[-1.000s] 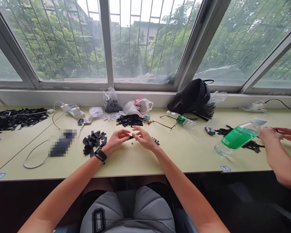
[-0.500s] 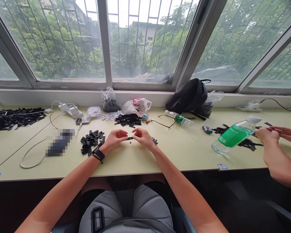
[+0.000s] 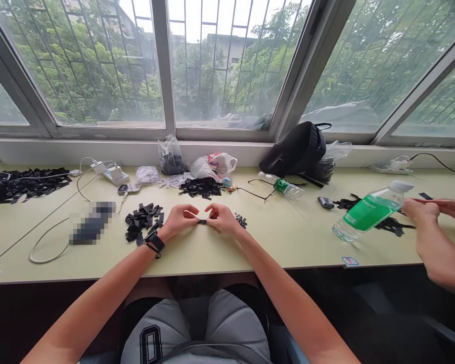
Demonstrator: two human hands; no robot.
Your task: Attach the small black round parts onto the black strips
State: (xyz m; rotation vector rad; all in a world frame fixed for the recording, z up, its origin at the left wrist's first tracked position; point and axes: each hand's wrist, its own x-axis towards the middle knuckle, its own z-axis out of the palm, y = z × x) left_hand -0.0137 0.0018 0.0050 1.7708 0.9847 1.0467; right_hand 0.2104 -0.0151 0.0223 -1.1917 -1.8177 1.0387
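Observation:
Between my two hands a short black strip (image 3: 202, 222) is stretched just above or on the tabletop. My left hand (image 3: 180, 221), with a dark band at the wrist, pinches its left end. The other end is pinched in my right hand (image 3: 223, 219). A small detail shows on the middle of the strip, too small to make out. Beside my left hand lies a pile of black strips (image 3: 143, 217). Small dark and silvery pieces (image 3: 241, 220) are heaped just right of my right hand. Farther back is another pile of black strips (image 3: 201, 187).
A large green-labelled water bottle (image 3: 371, 211) stands tilted in view at the right, near a co-worker's hands (image 3: 420, 208). Glasses (image 3: 263, 191) and a smaller bottle (image 3: 282, 186) lie behind. A black bag (image 3: 293, 151) leans at the window. A cable (image 3: 41, 260) curves at left.
The black strip has come down slightly, over the spot where a tiny dark piece lay on the table. That piece no longer shows. My right hand has shifted slightly left.

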